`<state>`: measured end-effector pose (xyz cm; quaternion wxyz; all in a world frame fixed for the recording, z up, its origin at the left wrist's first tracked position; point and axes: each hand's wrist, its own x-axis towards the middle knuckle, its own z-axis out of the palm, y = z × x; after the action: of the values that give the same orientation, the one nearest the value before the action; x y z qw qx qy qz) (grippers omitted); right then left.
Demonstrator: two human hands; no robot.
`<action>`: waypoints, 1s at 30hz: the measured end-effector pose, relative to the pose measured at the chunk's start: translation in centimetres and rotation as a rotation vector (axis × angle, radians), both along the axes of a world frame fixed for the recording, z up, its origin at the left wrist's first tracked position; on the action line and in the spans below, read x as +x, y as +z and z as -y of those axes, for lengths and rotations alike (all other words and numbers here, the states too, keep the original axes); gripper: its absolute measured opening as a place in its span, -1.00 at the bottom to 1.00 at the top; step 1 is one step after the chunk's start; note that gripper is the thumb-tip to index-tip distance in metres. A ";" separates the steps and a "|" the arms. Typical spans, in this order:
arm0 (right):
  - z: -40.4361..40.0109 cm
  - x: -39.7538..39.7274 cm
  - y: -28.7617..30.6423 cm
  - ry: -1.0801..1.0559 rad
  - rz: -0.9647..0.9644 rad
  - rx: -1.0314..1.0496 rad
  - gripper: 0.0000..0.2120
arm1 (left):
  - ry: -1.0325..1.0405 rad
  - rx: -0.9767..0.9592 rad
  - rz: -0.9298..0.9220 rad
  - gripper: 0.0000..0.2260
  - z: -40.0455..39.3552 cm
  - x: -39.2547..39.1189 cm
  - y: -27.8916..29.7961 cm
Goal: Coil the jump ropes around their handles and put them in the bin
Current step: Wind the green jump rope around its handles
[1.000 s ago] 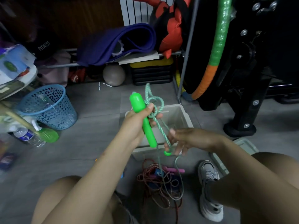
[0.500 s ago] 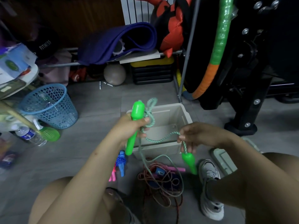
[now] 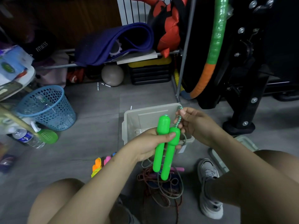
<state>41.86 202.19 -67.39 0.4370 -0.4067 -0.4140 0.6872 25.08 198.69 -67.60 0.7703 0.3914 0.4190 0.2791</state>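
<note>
Two green handles (image 3: 166,146) are gripped side by side, upright, in the left hand (image 3: 150,143), thumb pressed across both, just in front of the beige bin (image 3: 129,120). The right hand (image 3: 195,125) pinches the green-white rope (image 3: 178,118) between thumb and fingers (image 3: 182,112), close beside the handle tops. Most of the rope hangs slack to the floor, lying among the red rope tangle (image 3: 155,183) between the feet.

Risks, as judged: the trailing slack may snag the red rope and drag it up during winding. Uneven handles may slip apart under the thumb. Loose first turns would likely unravel in the bin.
</note>
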 end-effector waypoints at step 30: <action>0.8 -2.1 -1.0 0.146 0.214 0.059 -0.75 | -0.115 -0.121 -0.077 -0.86 -0.4 -0.3 1.2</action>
<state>39.73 201.36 -68.43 0.3512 -0.4334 -0.5066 0.6574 24.74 199.12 -66.41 0.7906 0.3779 0.4413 0.1934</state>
